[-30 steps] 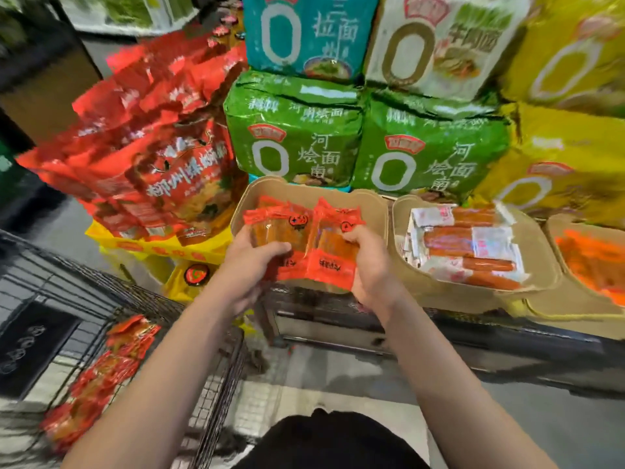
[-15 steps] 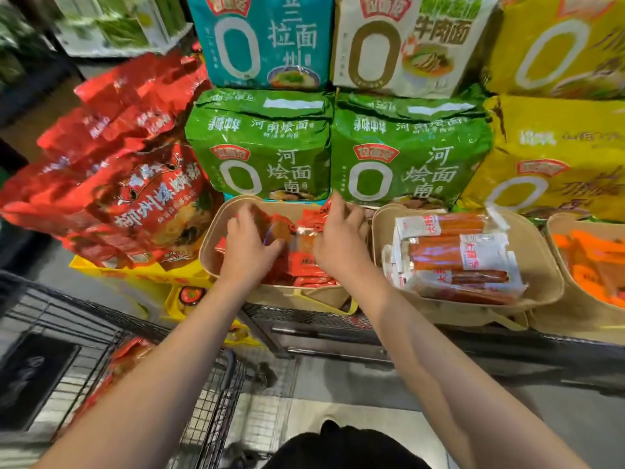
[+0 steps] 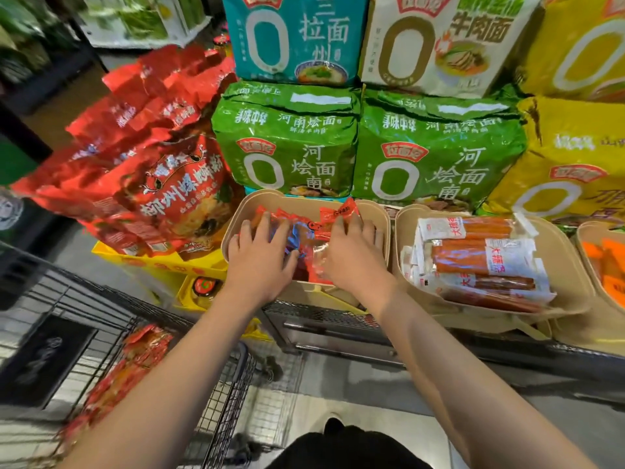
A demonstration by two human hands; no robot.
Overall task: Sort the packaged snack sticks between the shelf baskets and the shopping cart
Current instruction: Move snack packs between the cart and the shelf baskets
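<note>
Hands, left hand [image 3: 258, 262] and right hand [image 3: 351, 255], pressed flat, fingers spread, on red snack packs [image 3: 304, 228] in basket [image 3: 380, 218]; slick wrappers could slide over the rim.

A metal shelf [image 3: 338, 316] carries three tan baskets along its front edge: left basket [image 3: 236, 228], middle basket [image 3: 571, 245], right basket [image 3: 585, 245], with noodle multipacks [image 3: 287, 140] stacked behind.

Two green noodle packs [image 3: 368, 143] stand side by side at centre. Above them sit a teal pack [image 3: 294, 35] and a cream pack [image 3: 443, 42]; to their right, yellow packs [image 3: 568, 157]; to their left, a leaning heap of red bags [image 3: 148, 154], seemingly resting on a yellow box [image 3: 176, 265].
</note>
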